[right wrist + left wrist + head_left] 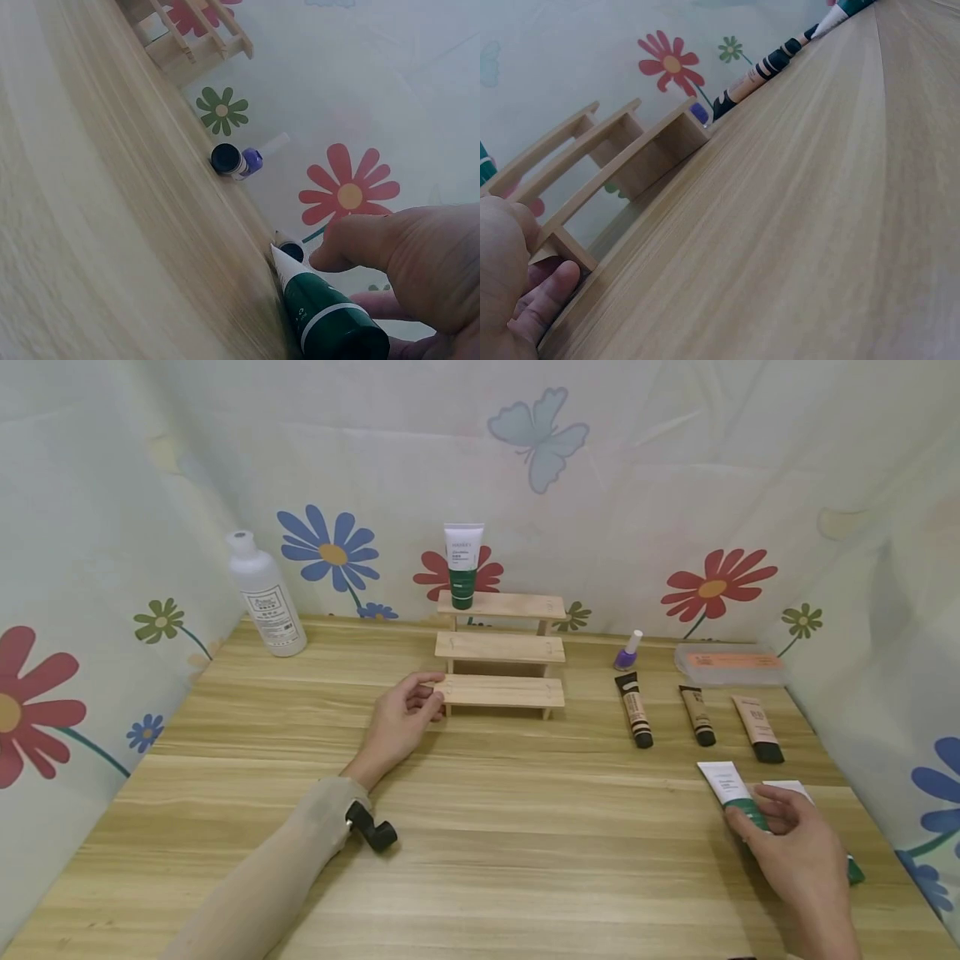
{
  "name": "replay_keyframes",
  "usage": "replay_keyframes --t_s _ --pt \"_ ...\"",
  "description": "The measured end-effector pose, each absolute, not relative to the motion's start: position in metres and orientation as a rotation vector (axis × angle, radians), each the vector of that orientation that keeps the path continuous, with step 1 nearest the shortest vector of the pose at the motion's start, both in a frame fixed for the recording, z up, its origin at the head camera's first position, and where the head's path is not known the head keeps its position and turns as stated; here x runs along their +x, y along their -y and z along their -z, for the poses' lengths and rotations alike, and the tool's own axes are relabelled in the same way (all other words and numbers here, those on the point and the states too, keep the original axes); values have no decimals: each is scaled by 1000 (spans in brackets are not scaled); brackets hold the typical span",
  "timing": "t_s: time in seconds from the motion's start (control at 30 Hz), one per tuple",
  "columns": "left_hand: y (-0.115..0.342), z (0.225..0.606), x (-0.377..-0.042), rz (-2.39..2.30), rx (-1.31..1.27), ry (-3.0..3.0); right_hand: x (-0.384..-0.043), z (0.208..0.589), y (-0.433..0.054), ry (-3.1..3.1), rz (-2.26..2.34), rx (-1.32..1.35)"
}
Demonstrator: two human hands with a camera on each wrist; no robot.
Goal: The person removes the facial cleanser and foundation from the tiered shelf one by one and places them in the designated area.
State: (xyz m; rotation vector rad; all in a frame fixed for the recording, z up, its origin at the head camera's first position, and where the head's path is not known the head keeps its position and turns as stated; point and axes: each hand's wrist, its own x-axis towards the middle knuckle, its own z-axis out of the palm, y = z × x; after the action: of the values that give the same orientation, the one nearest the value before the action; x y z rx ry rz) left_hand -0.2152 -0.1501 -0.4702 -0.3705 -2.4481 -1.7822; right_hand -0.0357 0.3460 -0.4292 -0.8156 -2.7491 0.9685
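Note:
My left hand (pixel 401 718) grips the left end of the lowest step of a three-tiered wooden stand (pixel 501 691); in the left wrist view, its fingers (pixel 547 296) curl at the stand's end leg. A white-and-green tube (pixel 462 564) stands upright on the top step. At the right, my right hand (pixel 798 843) is over a similar white-and-green tube (pixel 723 785). In the right wrist view, a gap shows between the thumb (pixel 341 244) and this tube, with other fingers beyond its cap. Another white-and-green tube (pixel 855 870) is partly hidden by the right hand.
A white bottle (pixel 270 602) stands at the back left. Behind the right hand lie a black-and-tan tube (pixel 635 710), a smaller tan tube (pixel 697 716) and a beige tube (pixel 757 727). Beyond them are purple nail polish (pixel 627 653) and a clear case (pixel 729 664).

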Motion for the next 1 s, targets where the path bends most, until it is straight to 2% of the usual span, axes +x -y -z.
replay_keyframes --t_s 0.53,0.73,1.0 --pt "147 469 -215 1790 -383 2449 -40 415 -336 2541 -1045 -947" --pt "150 468 -211 1800 -355 2451 -59 399 -324 2420 -1129 -678" --pt "150 468 -213 1781 -364 2456 -104 362 -288 2248 -1307 -318"
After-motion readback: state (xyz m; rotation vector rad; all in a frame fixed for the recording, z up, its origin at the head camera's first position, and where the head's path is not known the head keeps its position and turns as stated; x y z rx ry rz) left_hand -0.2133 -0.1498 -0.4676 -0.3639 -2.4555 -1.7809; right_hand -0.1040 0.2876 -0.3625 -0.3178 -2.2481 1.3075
